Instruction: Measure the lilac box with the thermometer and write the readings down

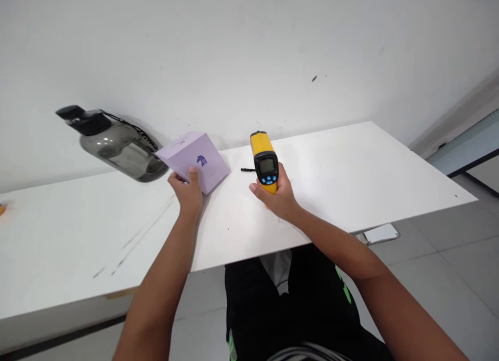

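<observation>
My left hand (pixel 187 194) grips a light purple box (pixel 197 161) with a dark blue horse-head logo, its thumb lying on the front face. The box is tilted, and the fingers behind it are partly hidden. Wrapped round the handle of a yellow and black infrared thermometer (pixel 264 156) is my right hand (pixel 278 195). The thermometer's small screen and blue buttons face me, and its nose points toward the wall. A thin black stick-like piece (pixel 248 170) shows just left of the thermometer.
A large grey translucent water bottle (pixel 122 148) with a black lid stands left of the box, near the wall. The white table (pixel 351 195) runs along the wall (pixel 218 54). Beyond the front edge, a white flat object (pixel 382 234) appears below table height.
</observation>
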`<state>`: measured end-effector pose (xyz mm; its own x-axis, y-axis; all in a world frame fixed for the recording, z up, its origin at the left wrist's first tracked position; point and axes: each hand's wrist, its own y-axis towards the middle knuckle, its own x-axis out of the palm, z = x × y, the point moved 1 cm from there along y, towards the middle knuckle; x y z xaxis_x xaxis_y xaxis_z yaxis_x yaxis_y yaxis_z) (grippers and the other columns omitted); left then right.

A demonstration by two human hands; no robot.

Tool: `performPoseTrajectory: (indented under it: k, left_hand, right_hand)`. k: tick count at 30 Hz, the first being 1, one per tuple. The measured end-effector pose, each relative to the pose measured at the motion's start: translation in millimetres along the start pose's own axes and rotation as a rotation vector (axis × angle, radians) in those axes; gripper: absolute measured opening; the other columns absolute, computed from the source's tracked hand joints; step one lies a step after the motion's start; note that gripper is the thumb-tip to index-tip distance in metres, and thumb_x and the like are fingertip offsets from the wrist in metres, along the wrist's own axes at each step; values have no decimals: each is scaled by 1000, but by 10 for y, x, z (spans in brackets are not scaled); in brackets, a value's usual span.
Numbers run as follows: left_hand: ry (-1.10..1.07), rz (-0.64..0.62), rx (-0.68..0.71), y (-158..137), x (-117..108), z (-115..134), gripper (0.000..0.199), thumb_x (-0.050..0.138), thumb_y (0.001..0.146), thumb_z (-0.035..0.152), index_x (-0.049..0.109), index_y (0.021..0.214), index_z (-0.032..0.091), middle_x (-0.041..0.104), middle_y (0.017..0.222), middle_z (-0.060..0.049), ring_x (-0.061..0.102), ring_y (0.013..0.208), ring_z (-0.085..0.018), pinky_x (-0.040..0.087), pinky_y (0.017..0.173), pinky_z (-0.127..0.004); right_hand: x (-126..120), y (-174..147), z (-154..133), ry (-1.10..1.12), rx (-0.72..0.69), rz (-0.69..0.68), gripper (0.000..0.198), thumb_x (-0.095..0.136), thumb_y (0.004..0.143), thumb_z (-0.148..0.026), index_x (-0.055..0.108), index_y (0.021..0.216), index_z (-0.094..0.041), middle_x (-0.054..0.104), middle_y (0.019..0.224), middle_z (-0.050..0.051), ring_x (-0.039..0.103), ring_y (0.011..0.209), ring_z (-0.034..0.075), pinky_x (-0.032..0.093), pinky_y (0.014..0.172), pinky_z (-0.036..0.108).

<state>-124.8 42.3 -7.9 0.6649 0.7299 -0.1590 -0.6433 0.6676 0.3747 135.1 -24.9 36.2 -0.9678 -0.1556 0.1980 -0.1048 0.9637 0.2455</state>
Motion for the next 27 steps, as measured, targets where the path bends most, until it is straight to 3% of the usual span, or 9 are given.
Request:
performPoseTrajectory:
  k: [27]
  left_hand:
    - [-27,-14,-25,20,-4,-59,56,68,76,60,43,107,21,49,107,-7,53,103,-19,43,102,-41]
  right_hand:
    - [7,-16,-26,-24,-57,-12,56,78,74,-37,45,118,-28,51,82,-4,48,65,10,46,58,26]
